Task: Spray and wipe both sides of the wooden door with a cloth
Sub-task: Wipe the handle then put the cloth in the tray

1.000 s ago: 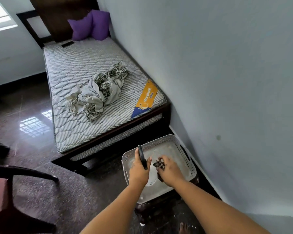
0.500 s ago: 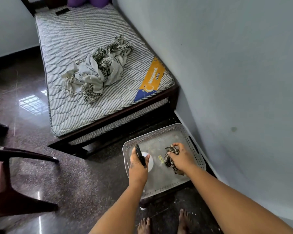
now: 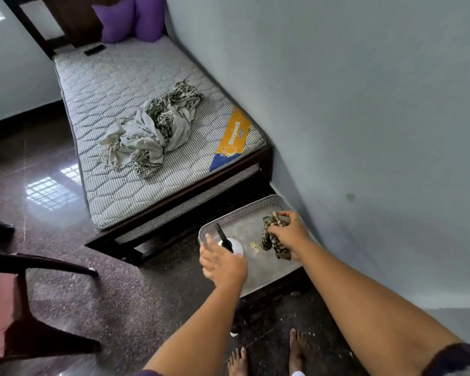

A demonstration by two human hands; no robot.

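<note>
Down at the tray (image 3: 278, 203), two hands are at work, apart from each other. One left hand (image 3: 224, 264) hovers over the tray's left part with its fingers spread and straight, blurred, holding nothing; just beyond its fingertips stands one spray bottle (image 3: 229, 244), white-bodied with a black nozzle pointing away toward the tray's far rim. Whether the fingers touch the bottle I cannot tell. One right hand (image 3: 289, 233) is curled round one crumpled patterned cloth (image 3: 272, 237), dark brown and tan, gripping it over the tray's right part, with a tail of the cloth hanging down onto the tray floor. Between bottle and cloth one small yellowish scrap (image 3: 254, 246) lies on the tray. The tray itself is grey with a perforated rim and sits on a low dark stand by the wall (image 3: 364, 104). Below the tray, two bare feet (image 3: 266, 354) stand on the dark polished floor (image 3: 120, 308). Just beyond the tray's far rim is the foot of one bed (image 3: 174, 196), its striped quilted mattress (image 3: 136, 85) bearing one orange and blue label (image 3: 232, 139). One rumpled pale printed sheet (image 3: 152, 128) lies in a heap on the mattress, and two purple pillows (image 3: 132, 19) lean at the far headboard, well apart from the tray. Left of the tray, one dark chair (image 3: 25, 294) with a reddish seat stands on the floor.
</note>
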